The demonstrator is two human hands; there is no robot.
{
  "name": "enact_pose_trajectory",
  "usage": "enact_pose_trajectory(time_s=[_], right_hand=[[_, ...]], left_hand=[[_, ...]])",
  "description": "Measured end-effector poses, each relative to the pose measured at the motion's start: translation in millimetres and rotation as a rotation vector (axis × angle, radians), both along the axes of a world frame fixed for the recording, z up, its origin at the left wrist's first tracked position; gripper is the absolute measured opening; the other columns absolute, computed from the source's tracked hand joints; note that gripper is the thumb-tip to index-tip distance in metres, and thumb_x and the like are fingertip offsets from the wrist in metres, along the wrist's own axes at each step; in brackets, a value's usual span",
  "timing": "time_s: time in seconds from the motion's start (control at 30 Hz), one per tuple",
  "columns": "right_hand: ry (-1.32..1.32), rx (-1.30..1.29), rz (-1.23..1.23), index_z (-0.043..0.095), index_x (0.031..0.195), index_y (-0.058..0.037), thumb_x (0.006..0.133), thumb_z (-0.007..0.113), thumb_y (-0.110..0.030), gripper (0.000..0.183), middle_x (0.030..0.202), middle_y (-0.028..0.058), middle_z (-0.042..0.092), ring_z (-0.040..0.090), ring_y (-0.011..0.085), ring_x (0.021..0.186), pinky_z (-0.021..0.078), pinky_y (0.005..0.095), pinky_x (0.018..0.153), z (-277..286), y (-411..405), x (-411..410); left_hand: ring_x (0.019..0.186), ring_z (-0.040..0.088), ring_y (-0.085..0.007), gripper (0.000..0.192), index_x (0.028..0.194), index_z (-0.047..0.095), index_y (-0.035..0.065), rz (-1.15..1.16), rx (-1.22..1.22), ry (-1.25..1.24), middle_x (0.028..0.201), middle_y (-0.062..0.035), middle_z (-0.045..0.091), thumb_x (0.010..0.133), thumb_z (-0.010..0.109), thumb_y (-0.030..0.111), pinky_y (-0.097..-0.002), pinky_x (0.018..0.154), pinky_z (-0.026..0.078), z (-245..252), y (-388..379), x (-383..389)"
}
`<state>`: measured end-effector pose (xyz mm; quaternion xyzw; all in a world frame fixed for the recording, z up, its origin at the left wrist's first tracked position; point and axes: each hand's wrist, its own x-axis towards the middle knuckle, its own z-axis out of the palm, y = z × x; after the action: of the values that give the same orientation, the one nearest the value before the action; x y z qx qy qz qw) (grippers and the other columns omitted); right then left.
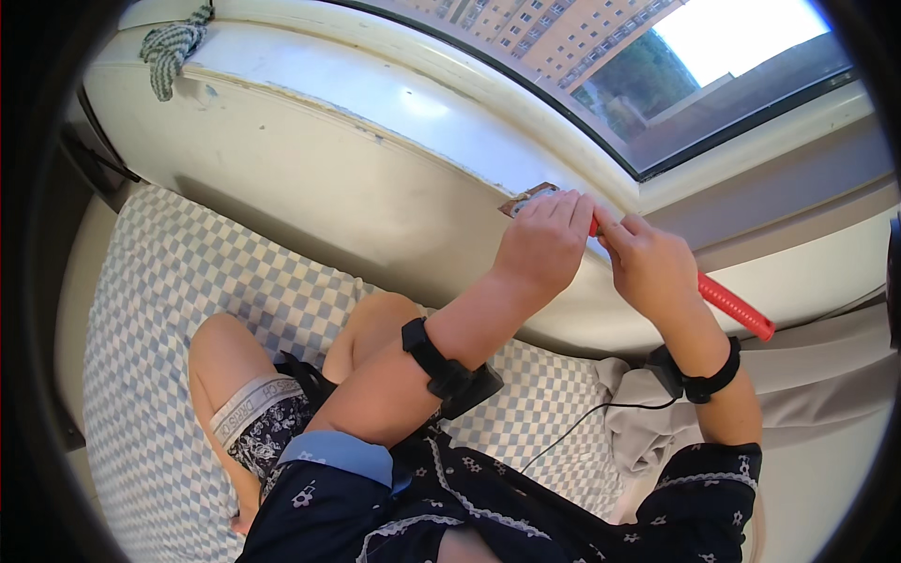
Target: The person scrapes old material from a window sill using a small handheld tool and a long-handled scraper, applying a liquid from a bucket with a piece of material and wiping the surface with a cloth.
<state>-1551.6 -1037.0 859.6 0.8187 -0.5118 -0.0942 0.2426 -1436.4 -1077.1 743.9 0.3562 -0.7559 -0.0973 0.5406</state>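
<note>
Both hands are on a scraper with a long red handle (735,307) and a worn, brown-edged metal blade (533,197). My left hand (545,239) is closed over the tool's neck just behind the blade. My right hand (651,257) wraps the handle farther back, and the handle's end sticks out beyond the wrist. The blade lies at the front edge of a white window sill (450,130), near the window's corner. A rough, yellowish line runs along that edge to the left. My hands cover the scraper's neck and part of its blade.
A striped cloth (172,53) hangs knotted at the sill's far left. Below the sill is a pale wall panel (317,155). I sit on a checked bedsheet (211,246); a grey curtain (809,373) gathers at right. A black cable (584,416) runs from my right wrist strap.
</note>
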Motion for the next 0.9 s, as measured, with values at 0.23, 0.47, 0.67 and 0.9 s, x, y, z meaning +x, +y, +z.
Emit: enact_pose_trajectory(time_s=[0.23, 0.47, 0.67, 0.9], right_hand=[[-0.208, -0.111, 0.038, 0.055, 0.116, -0.0166, 0.084, 0.055, -0.017, 0.032, 0.069, 0.0046, 0.054, 0.057, 0.0270, 0.057, 0.0457, 0.0369, 0.047, -39, -17, 17], [-0.184, -0.036, 0.003, 0.059, 0.110, -0.0210, 0.085, 0.058, -0.021, 0.025, 0.073, 0.0055, 0.056, 0.057, 0.0295, 0.060, 0.0447, 0.0384, 0.050, -5, -12, 11], [-0.139, -0.037, -0.056, 0.062, 0.092, -0.0149, 0.082, 0.060, -0.020, 0.012, 0.069, 0.0052, 0.053, 0.056, 0.0275, 0.058, 0.0433, 0.0375, 0.047, 8, 38, -23], [-0.275, 0.010, 0.012, 0.062, 0.087, -0.0121, 0.081, 0.062, -0.018, 0.008, 0.068, 0.0047, 0.054, 0.055, 0.0275, 0.055, 0.0430, 0.0368, 0.047, -13, 31, -38]], left_hand=[[0.100, 0.057, -0.0251, 0.025, 0.103, 0.055, 0.0014, 0.298, -0.146, -0.120, 0.107, -0.0146, 0.060, 0.081, 0.050, 0.012, -0.0363, 0.090, 0.042, -10, -22, 15], [0.102, 0.056, -0.0290, 0.031, 0.108, 0.053, 0.0003, 0.243, -0.051, -0.068, 0.109, -0.0157, 0.058, 0.081, 0.051, 0.013, -0.0399, 0.091, 0.041, 2, -15, 3], [0.097, 0.055, -0.0274, 0.039, 0.117, 0.051, 0.0035, 0.023, -0.202, 0.152, 0.100, -0.0109, 0.058, 0.079, 0.053, 0.016, -0.0415, 0.091, 0.040, 15, 20, -43], [0.072, 0.051, -0.0235, 0.022, 0.096, 0.053, 0.0086, 0.008, -0.082, 0.035, 0.074, -0.0050, 0.048, 0.075, 0.055, 0.015, -0.0346, 0.073, 0.042, -3, 18, -52]])
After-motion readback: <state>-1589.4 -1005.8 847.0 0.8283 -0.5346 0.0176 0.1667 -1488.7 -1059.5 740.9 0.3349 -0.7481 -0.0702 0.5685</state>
